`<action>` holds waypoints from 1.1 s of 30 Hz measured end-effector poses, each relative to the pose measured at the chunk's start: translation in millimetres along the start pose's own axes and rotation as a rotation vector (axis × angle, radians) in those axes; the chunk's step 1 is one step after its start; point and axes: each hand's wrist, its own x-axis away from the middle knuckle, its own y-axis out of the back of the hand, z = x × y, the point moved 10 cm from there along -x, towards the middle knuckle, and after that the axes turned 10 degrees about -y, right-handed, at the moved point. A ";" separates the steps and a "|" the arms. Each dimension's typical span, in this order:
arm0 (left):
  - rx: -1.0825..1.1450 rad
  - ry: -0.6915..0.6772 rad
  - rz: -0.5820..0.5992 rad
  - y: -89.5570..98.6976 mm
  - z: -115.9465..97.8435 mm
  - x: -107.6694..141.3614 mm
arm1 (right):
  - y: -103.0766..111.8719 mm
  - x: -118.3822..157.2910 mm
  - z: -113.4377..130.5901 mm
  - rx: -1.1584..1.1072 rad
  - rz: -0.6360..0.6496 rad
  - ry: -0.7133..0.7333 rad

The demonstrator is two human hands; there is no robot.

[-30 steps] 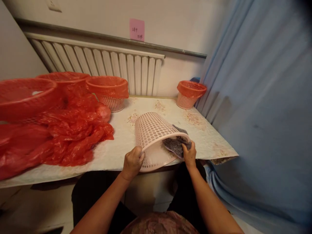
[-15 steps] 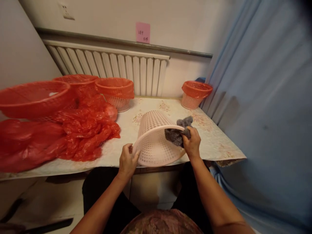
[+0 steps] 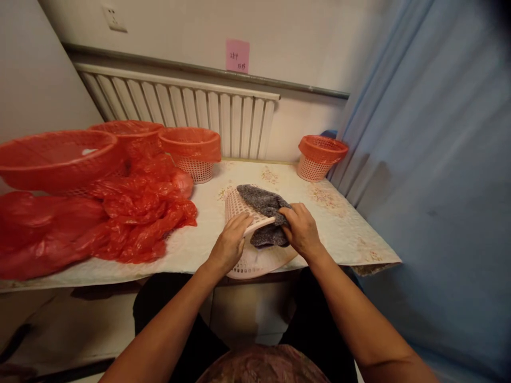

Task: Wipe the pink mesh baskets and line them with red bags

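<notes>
A pale pink perforated plastic basket (image 3: 236, 205) lies on its side on the table in front of me, its mouth towards me. My left hand (image 3: 230, 246) is closed on the basket's rim at the upper left. In my right hand (image 3: 302, 229) is a dark grey cloth (image 3: 261, 202), pinched over the rim on the right. Part of the cloth drapes on the basket's outer wall, and another part hangs inside the mouth. The cloth and my hands hide much of the basket's side.
Several baskets lined with red plastic bags, one of them a lined basket (image 3: 189, 151), stand at the back left. Crumpled red bags (image 3: 136, 213) are heaped before them. Another lined basket (image 3: 321, 157) stands back right, beside a blue curtain (image 3: 419, 186). A radiator (image 3: 187, 103) is behind the table (image 3: 339, 234).
My left hand has moved up and right along the rim. My right hand has shifted left and the cloth now spreads over the basket's outside. The basket seems turned.
</notes>
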 end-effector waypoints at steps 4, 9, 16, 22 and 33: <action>-0.034 0.037 -0.058 6.8 8.2 18.2 | -12.6 33.0 -74.8 -0.232 -0.136 -0.295; -0.052 0.049 -0.106 10.5 7.3 29.3 | -78.2 123.9 -152.2 -0.527 -0.267 -0.945; -0.046 0.157 -0.242 26.6 19.6 64.1 | -126.4 171.0 -133.0 -0.652 -0.210 -1.129; -0.049 0.349 -0.341 48.2 30.0 62.1 | -41.5 77.3 -117.8 -0.439 -0.378 -0.776; 0.007 0.191 -0.169 5.9 26.4 34.0 | 4.1 -7.9 -0.2 -0.130 -0.037 -0.006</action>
